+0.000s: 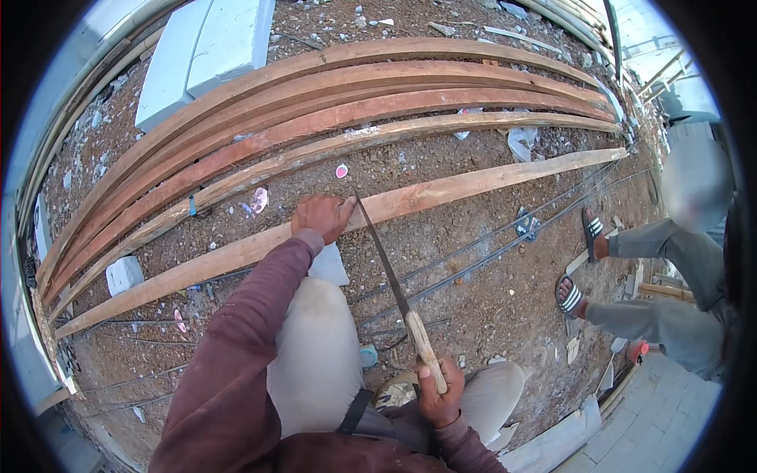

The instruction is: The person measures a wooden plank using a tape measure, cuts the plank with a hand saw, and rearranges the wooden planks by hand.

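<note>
A long wooden plank (465,187) runs slantwise across the ground in front of me. My left hand (322,216) grips it near its middle, the fingers curled over the far side and the thumb close to the blade. In my right hand (441,392) is the pale wooden handle of a handsaw (386,266), held in front of my right knee. The saw's narrow dark blade slopes up from the handle, and its far end lies across the plank just right of my left hand. Below that hand, a white block (330,264) is partly hidden by my knee.
Several long beams (347,101) lie side by side beyond the plank, with white blocks (229,47) behind them. Thin metal rods (473,268) cross the soil. At the right sits another person (670,268) in striped sandals. Paving (654,426) lies at the lower right.
</note>
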The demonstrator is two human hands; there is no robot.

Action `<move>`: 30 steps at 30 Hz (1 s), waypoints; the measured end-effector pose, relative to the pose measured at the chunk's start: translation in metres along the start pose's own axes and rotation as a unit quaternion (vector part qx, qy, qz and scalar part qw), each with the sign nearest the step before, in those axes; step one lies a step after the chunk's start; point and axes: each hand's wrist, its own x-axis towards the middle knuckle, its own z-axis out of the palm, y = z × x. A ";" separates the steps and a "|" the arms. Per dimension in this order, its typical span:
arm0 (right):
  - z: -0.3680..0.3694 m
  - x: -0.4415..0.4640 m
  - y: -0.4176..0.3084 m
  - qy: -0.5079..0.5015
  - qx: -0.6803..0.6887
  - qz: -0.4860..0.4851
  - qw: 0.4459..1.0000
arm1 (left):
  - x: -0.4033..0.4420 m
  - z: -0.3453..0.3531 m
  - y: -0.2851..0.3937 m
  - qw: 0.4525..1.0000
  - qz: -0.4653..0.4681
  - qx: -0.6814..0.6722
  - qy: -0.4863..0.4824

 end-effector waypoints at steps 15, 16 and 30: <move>0.003 0.018 -0.016 -0.029 -0.023 0.024 0.999 | -0.004 0.002 -0.005 0.999 0.006 -0.030 0.035; 0.001 0.011 -0.020 -0.031 -0.030 0.039 0.998 | -0.008 0.009 -0.007 0.998 0.017 -0.040 0.036; 0.017 0.017 -0.004 0.008 -0.003 -0.035 0.999 | -0.032 0.016 -0.023 0.978 0.199 0.034 0.049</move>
